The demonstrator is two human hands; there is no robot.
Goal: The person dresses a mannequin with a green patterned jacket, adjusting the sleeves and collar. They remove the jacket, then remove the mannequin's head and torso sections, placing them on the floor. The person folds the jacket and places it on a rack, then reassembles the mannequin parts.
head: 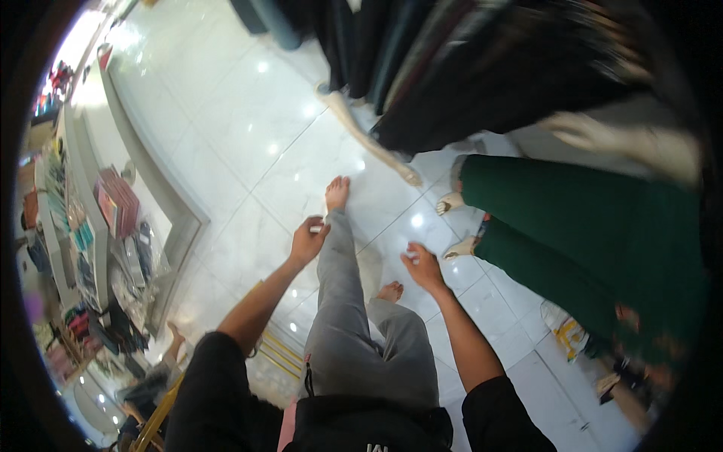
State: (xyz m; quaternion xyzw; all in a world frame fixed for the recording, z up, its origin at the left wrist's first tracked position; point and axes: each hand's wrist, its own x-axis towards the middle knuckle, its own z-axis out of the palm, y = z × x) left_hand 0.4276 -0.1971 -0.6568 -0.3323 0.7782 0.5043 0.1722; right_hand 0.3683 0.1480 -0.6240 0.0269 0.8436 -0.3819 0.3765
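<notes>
My left hand (309, 241) hangs beside the shin of my grey trousers (338, 271), its fingers loosely curled with a gap at the thumb. It holds nothing. On the other side my right hand (425, 268) is in the air over the white tiled floor (226, 164), thumb and fingers apart and bare of any object. Nearest to it is a mannequin foot (460, 248) below green trousers (553, 226). My bare feet are on the tiles, the left foot (338, 193) ahead of the right foot (390, 291).
Dark trousers (452, 96) hang at the upper right, above a pale mannequin leg (367, 138). A mannequin hand (587, 133) juts out near the green trousers. White shelving (118, 147) with packaged goods (117, 200) lines the left. Another person's leg (175, 343) shows at the lower left.
</notes>
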